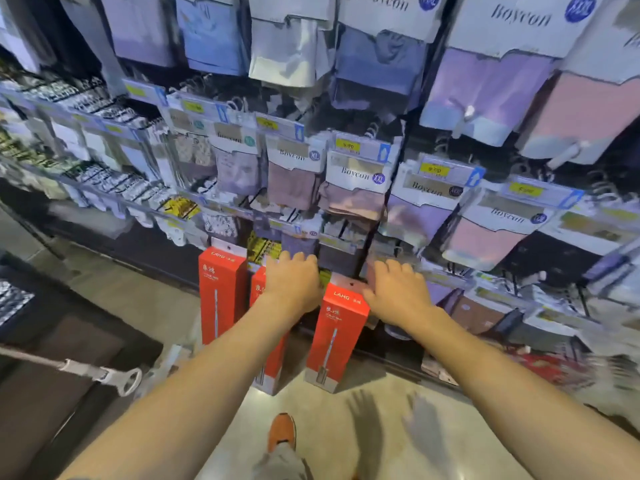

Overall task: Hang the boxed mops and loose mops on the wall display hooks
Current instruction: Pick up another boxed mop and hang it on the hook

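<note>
At the foot of the wall display: three red mop boxes, upright and side by side, low over the pale floor.
Left box: clear of both hands, white tab on top.
Middle box: top covered by the left hand.
Right box: white tab just beside the right thumb.
Left hand: laid over the middle box's top, fingers reaching into the display; grip not possible to tell.
Right hand: fingers straight and spread, holding nothing, right of the right box.
Far left: grey handle with a loop end, well apart from the boxes.
Above: garment packets on hooks.
</note>
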